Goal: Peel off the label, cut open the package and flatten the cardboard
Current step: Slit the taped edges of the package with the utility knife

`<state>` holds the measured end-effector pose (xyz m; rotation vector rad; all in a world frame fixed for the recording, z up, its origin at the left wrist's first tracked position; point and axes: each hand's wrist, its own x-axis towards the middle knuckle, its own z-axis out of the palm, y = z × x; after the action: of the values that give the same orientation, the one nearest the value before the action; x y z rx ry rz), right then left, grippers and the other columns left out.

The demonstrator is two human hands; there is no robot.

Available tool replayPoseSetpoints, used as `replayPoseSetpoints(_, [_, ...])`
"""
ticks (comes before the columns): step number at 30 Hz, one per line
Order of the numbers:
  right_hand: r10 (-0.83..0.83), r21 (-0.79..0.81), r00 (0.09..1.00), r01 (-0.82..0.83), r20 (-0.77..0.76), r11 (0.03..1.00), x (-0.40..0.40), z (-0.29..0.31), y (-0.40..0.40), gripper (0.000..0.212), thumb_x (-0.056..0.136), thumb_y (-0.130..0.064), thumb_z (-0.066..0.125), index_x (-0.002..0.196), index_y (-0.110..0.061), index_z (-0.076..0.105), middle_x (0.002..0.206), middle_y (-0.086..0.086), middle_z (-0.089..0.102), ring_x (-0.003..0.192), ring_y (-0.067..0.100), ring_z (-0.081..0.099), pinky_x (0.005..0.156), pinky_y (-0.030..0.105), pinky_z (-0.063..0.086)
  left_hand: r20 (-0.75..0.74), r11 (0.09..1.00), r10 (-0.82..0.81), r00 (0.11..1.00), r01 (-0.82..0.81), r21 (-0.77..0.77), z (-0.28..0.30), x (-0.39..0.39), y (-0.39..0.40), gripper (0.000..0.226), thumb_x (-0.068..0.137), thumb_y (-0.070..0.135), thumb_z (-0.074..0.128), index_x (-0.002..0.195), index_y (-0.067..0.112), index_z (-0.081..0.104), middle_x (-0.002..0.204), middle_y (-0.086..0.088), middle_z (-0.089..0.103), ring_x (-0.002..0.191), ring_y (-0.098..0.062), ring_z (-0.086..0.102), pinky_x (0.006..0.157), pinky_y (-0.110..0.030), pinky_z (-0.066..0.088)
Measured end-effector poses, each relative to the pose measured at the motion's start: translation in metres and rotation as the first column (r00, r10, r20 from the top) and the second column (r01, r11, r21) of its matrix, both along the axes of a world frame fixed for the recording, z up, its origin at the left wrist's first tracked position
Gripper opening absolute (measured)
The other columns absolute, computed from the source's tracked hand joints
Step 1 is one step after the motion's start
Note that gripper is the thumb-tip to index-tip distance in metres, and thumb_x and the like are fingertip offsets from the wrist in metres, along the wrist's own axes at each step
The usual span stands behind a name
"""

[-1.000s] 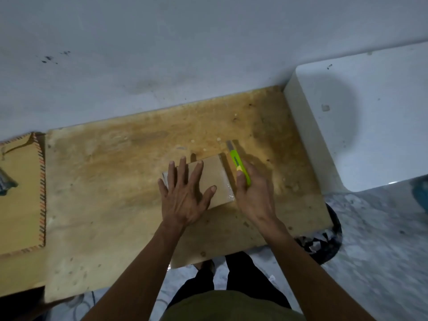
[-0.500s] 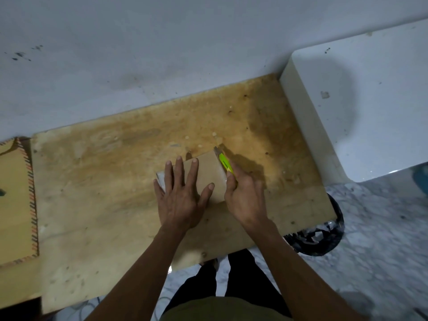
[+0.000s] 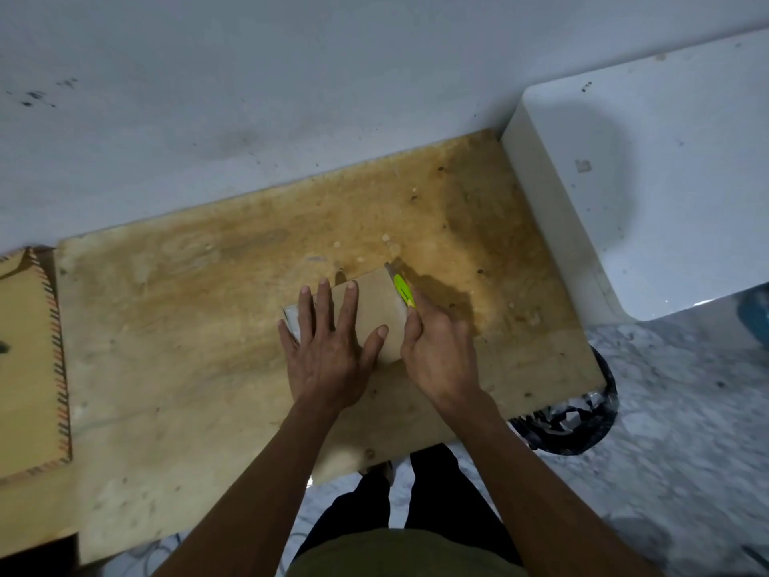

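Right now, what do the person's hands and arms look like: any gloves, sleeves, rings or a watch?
Both the left hand and the right hand are bare, with no gloves. No ring or watch shows on the fingers or wrists in view. Both forearms are uncovered down to the frame's lower edge, so no sleeves are visible. Below them, an olive-green garment and dark trousers show.

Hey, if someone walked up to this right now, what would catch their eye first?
Probably the bright green knife in the right hand, laid along the right edge of the cardboard package in the middle of the stained wooden board. Next, the left hand spread flat on top of the package.
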<state>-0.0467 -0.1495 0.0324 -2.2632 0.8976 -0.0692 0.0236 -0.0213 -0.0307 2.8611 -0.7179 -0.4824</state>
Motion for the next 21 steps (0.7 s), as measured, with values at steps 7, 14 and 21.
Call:
replayPoseSetpoints(7, [0.039, -0.073, 0.996, -0.045, -0.079, 0.996, -0.006, 0.003, 0.006, 0.047, 0.098, -0.019, 0.045, 0.146, -0.022, 0.043, 0.108, 0.017, 0.068, 0.093, 0.040, 0.067, 0.073, 0.041, 0.055, -0.015, 1.000, 0.001, 1.000, -0.001, -0.006, 0.001, 0.000, 0.000, 0.077, 0.093, 0.075, 0.020, 0.159, 0.039, 0.001, 0.170, -0.001, -0.005, 0.155, -0.026, -0.013, 0.120, -0.065, 0.007])
replayPoseSetpoints(14, [0.046, -0.095, 0.992, -0.057, -0.114, 0.994, -0.014, 0.003, 0.007, 0.046, 0.097, -0.016, 0.046, 0.143, -0.017, 0.046, 0.104, 0.017, 0.070, 0.092, 0.037, 0.069, 0.071, 0.037, 0.053, 0.000, 1.000, 0.003, 1.000, -0.003, -0.024, 0.000, -0.001, 0.001, 0.076, 0.095, 0.074, 0.023, 0.159, 0.038, 0.002, 0.170, -0.001, -0.003, 0.156, -0.026, -0.012, 0.120, -0.065, 0.006])
replayPoseSetpoints(21, [0.046, -0.112, 0.988, -0.063, -0.145, 0.992, -0.025, 0.010, 0.009, 0.045, 0.097, -0.015, 0.046, 0.143, -0.018, 0.047, 0.102, 0.017, 0.070, 0.093, 0.038, 0.068, 0.072, 0.036, 0.053, 0.013, 0.999, 0.009, 1.000, -0.009, -0.037, -0.001, -0.002, 0.000, 0.076, 0.095, 0.074, 0.022, 0.159, 0.038, 0.004, 0.170, -0.002, -0.001, 0.156, -0.027, -0.009, 0.119, -0.066, 0.008])
